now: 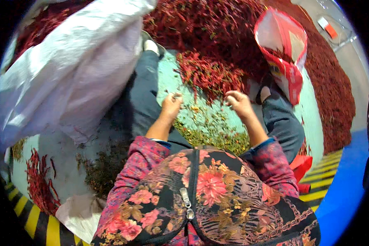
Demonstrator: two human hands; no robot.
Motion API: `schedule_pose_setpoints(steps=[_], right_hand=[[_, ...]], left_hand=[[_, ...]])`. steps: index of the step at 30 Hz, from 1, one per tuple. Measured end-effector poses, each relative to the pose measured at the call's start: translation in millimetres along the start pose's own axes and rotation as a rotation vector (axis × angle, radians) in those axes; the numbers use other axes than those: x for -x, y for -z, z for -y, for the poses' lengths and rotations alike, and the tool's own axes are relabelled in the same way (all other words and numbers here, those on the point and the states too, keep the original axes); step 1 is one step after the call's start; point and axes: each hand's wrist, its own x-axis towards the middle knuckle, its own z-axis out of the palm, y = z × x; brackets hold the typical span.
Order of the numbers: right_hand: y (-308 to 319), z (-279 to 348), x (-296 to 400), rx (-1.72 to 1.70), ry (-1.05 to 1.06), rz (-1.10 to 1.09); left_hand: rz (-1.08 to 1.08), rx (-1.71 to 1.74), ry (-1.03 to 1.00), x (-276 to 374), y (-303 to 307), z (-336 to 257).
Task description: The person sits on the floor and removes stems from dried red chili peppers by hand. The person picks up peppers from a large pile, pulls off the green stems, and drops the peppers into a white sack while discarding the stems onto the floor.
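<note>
Dried red chili peppers (209,73) lie in a small heap on the pale green floor (167,72) between the person's legs, joined to a larger dark red pile (203,24) beyond. My left hand (172,104) is over the floor left of the small heap, fingers curled; whether it holds something small cannot be made out. My right hand (237,103) is at the heap's lower right edge, its thumb and fingers bent close to the peppers; a grip on one is not clear. Nearer the body, yellow-green stems and bits (215,132) are scattered below both hands.
A large white woven sack (80,67) fills the left side. An open red and white bag (284,52) with peppers inside stands beyond the right foot. More peppers (41,181) lie lower left, beside a dark heap of stems (103,172). Yellow-black floor stripes (323,175) run at right.
</note>
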Motion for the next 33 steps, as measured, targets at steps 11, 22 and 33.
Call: schedule_pose_setpoints(steps=[11, 22, 33], right_hand=[[-16, -200, -38, -0.128, -0.55, -0.113], [-20, -196, -115, 0.03, -0.551, -0.119], [-15, -90, 0, -0.746, -0.549, 0.221]], left_hand=[[0.147, -0.157, 0.129, -11, -75, 11], [0.307, -0.487, 0.085, -50, -104, 105], [0.412, 0.347, 0.41, -45, -120, 56]])
